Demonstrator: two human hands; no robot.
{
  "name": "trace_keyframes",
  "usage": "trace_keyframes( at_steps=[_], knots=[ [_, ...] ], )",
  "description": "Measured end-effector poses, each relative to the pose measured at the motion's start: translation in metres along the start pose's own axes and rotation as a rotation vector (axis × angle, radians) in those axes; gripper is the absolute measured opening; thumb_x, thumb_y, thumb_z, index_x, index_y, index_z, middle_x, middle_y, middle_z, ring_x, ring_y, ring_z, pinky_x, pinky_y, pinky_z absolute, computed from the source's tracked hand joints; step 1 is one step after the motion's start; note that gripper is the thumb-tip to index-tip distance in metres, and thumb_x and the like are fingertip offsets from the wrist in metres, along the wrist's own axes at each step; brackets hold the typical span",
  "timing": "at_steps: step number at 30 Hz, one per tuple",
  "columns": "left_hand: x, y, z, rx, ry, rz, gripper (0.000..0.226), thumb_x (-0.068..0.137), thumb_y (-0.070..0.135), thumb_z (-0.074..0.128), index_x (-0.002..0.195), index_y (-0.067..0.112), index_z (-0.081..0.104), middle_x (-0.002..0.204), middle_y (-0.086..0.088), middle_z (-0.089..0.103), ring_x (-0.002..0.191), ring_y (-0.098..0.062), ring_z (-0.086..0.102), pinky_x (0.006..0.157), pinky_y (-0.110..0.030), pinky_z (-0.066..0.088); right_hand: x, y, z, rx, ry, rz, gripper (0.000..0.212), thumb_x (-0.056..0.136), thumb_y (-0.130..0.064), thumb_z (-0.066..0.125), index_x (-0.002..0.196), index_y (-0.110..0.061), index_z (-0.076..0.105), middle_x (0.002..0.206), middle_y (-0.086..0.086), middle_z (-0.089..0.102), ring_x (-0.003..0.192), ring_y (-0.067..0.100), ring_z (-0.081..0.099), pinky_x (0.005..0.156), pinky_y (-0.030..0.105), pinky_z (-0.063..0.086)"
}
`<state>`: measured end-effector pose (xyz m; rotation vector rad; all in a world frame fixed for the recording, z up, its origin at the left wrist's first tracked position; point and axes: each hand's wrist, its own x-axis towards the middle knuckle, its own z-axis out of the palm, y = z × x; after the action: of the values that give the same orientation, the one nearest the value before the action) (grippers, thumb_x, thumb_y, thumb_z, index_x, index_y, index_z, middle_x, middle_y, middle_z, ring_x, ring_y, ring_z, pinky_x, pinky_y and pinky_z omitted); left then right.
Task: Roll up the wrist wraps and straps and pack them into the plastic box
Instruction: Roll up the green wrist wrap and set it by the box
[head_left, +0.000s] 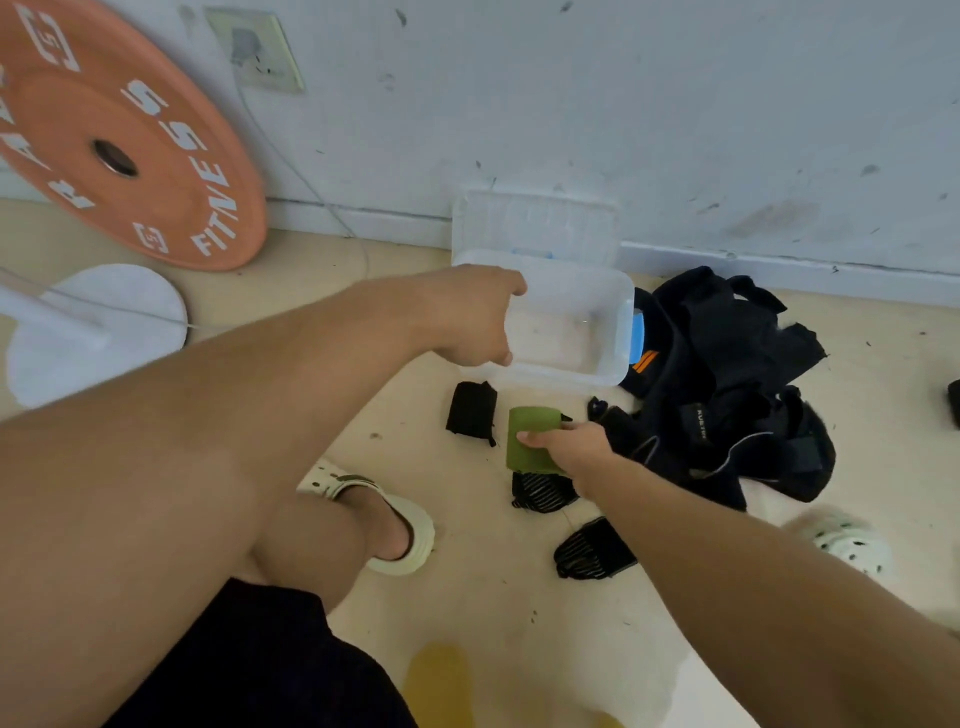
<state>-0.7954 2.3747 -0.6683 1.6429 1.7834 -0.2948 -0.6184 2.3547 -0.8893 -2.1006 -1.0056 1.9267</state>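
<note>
A black pile crowds the box on its right. The left hand grips the box's rim; the right hand pinches an upright green roll.

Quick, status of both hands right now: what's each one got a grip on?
Left hand: holds the near-left edge of the plastic box, fingers curled over the rim.
Right hand: grips the green rolled wrap just below the box.

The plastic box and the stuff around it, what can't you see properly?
Head view:
- plastic box: its left rim is hidden by the left hand.
- green wrist wrap: partly covered by the right hand gripping it.
- black strap pile: tangled, pieces can't be counted.
- orange weight plate: cut off by the left edge, lettering incomplete.
</note>
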Motion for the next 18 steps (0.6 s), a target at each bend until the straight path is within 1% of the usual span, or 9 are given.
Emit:
trace_keyframes(
  at_steps=[2,4,6,9,12,14,18],
  knots=[
    [0.006,0.001,-0.002,0.025,0.009,-0.011,0.079,0.101,0.029,0.067,0.163,0.021,0.020,0.166,0.000,0.030,0.148,-0.023,0.036,0.111,-0.030,0.035,0.016,0.004,0.013,-0.009,0.014,-0.006,0.078,0.080,-0.025,0.089,0.144,-0.003,0.050,0.121,0.006,0.058,0.104,0.021,0.054,0.091,0.033,0.049],
    [0.012,0.003,0.001,0.063,0.000,-0.020,0.076,0.102,0.027,0.065,0.163,0.021,0.020,0.165,-0.001,0.033,0.146,-0.023,0.039,0.107,-0.029,0.037,0.032,0.008,0.022,-0.044,0.031,-0.029,0.077,0.080,-0.028,0.089,0.144,-0.005,0.051,0.128,0.007,0.062,0.106,0.022,0.057,0.093,0.035,0.052],
    [0.017,0.003,0.006,0.122,0.003,-0.025,0.072,0.103,0.024,0.062,0.163,0.021,0.022,0.160,-0.002,0.039,0.141,-0.024,0.043,0.101,-0.030,0.040,0.045,0.008,0.028,-0.099,0.038,-0.072,0.077,0.081,-0.030,0.088,0.145,-0.008,0.050,0.133,0.008,0.063,0.112,0.024,0.060,0.095,0.036,0.053],
    [0.028,-0.001,0.015,0.189,0.005,-0.033,0.069,0.102,0.021,0.061,0.161,0.021,0.026,0.152,-0.004,0.045,0.136,-0.025,0.047,0.090,-0.029,0.039,0.066,0.006,0.031,-0.144,0.065,-0.099,0.082,0.079,-0.034,0.089,0.146,-0.009,0.049,0.134,0.008,0.063,0.120,0.027,0.062,0.097,0.037,0.054],
    [0.037,-0.005,0.020,0.227,-0.026,-0.051,0.060,0.101,0.017,0.060,0.156,0.020,0.035,0.147,-0.005,0.048,0.132,-0.025,0.050,0.084,-0.028,0.037,0.083,0.011,0.035,-0.123,0.074,-0.074,0.076,0.081,-0.033,0.088,0.142,-0.005,0.054,0.131,0.010,0.065,0.119,0.029,0.063,0.099,0.037,0.055],
    [0.042,-0.004,0.022,0.254,-0.036,-0.055,0.054,0.101,0.017,0.061,0.151,0.017,0.041,0.146,-0.006,0.050,0.131,-0.026,0.052,0.086,-0.030,0.040,0.090,0.016,0.041,-0.100,0.070,-0.050,0.074,0.084,-0.031,0.086,0.144,-0.004,0.053,0.134,0.012,0.065,0.121,0.029,0.063,0.100,0.036,0.055],
    [0.047,0.001,0.022,0.256,-0.017,-0.032,0.048,0.099,0.015,0.062,0.145,0.011,0.050,0.145,-0.009,0.054,0.129,-0.027,0.056,0.096,-0.036,0.050,0.097,0.020,0.051,0.018,0.061,-0.010,0.068,0.089,-0.025,0.082,0.147,-0.007,0.052,0.137,0.011,0.064,0.120,0.028,0.062,0.102,0.035,0.053]
  ],
)
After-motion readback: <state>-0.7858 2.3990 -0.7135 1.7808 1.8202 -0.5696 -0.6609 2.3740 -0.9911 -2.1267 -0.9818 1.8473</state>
